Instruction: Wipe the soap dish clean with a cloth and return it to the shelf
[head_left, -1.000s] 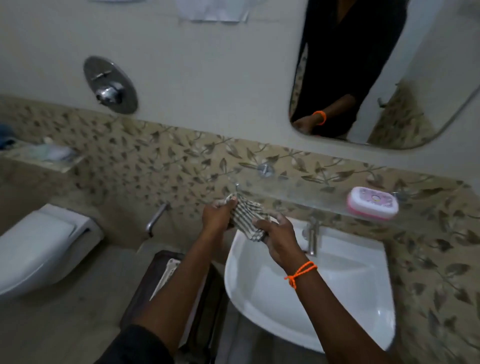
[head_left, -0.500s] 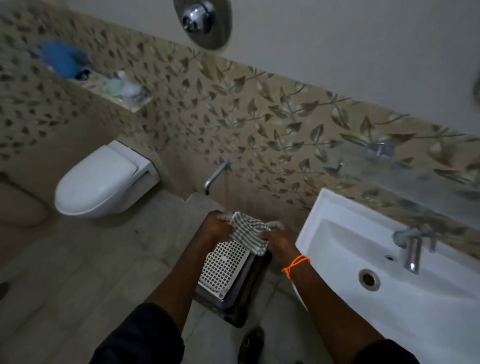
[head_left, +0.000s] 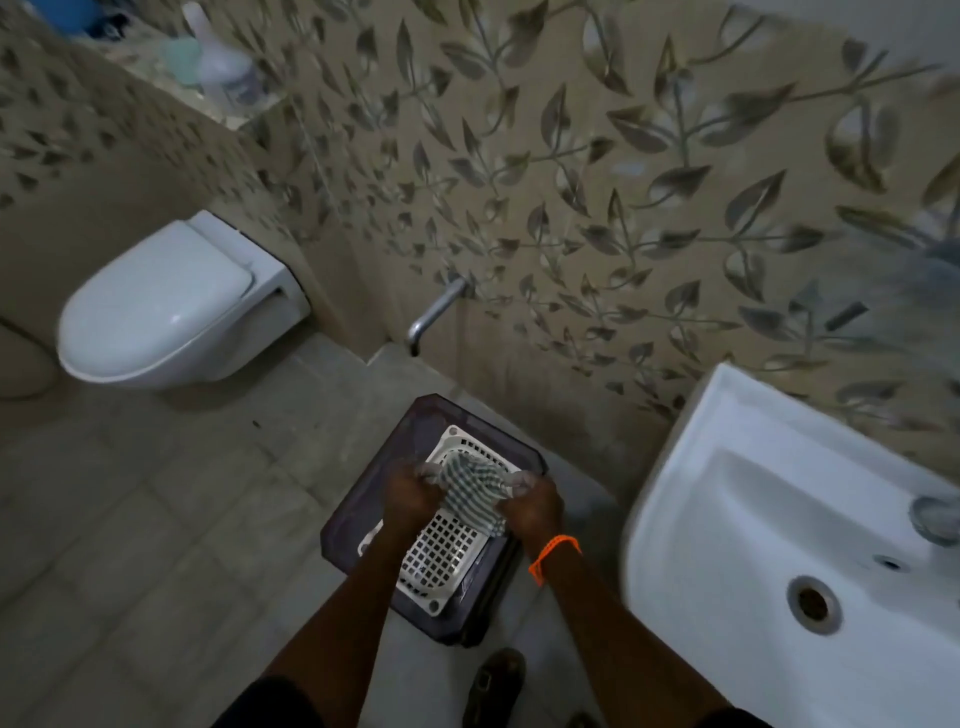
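Between your two hands the striped cloth (head_left: 475, 491) is bunched and held taut above a white perforated tray (head_left: 447, 551), which rests on a dark purple stool (head_left: 363, 499) on the floor. Your left hand (head_left: 410, 493) has its fingers curled round the cloth's left end; your right hand (head_left: 535, 506), with an orange thread bracelet (head_left: 553, 553) at the wrist, has its fingers curled round the right end. The soap dish itself is not in view, nor is the shelf it belongs on, so its position cannot be reported from this view.

Handling, as a judgement: the cloth is soft, light and limp, and will bunch rather than lie flat; take it by a folded pad under the fingers for wiping. A plastic dish would likely be light, stiff and slippery if wet, so hold it by its rim.

Surroundings: grey tiled floor (head_left: 156, 519), leaf-patterned wall tiles (head_left: 571, 182), a white wall-hung toilet (head_left: 166, 306) to the left, a white washbasin (head_left: 779, 519) to the right, a metal spout (head_left: 431, 317) low on the wall. Lighting is dim and the view's edges are blurred
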